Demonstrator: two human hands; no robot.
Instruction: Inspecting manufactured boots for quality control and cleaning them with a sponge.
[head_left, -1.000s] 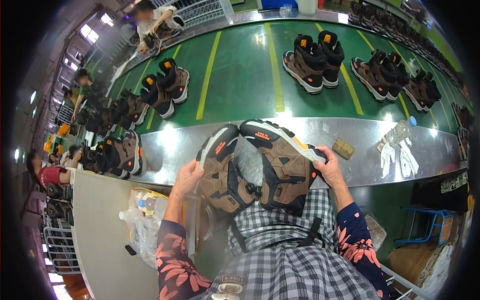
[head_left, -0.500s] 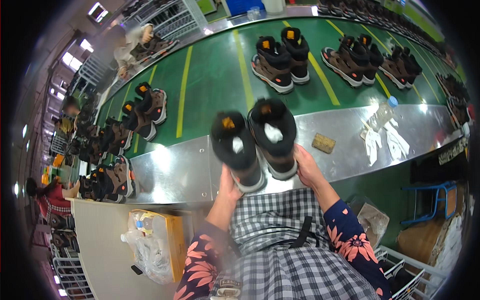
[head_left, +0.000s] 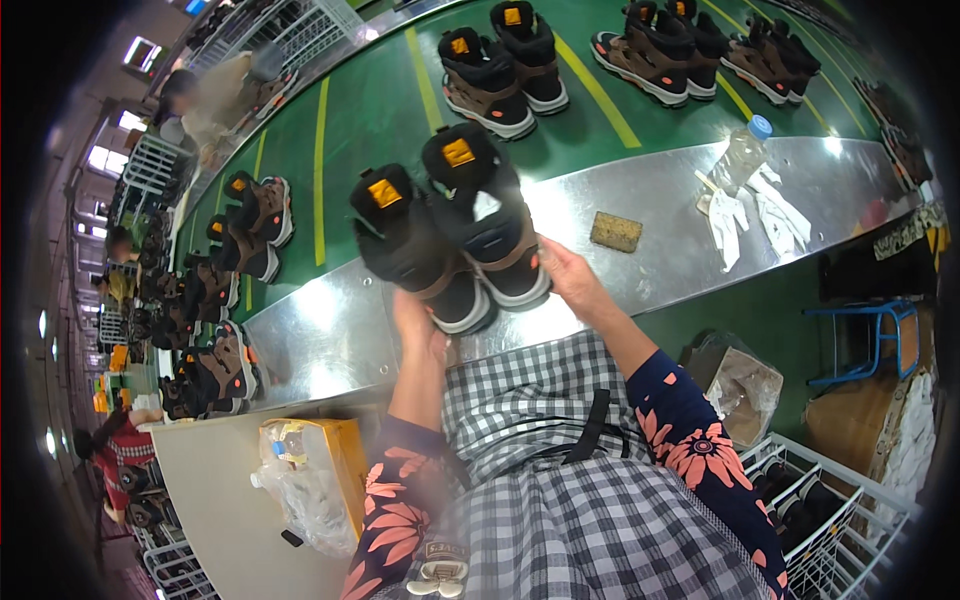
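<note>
Left hand and right hand grasp a pair of brown-and-black boots near the heels — held up over the shiny metal desk. Beyond spreads a green surface with yellow stripes, bearing more boots. Rightward on the desk: a yellowish-brown block, white cloths, a blue-capped bottle. A co-worker is far left — near white racks.
</note>
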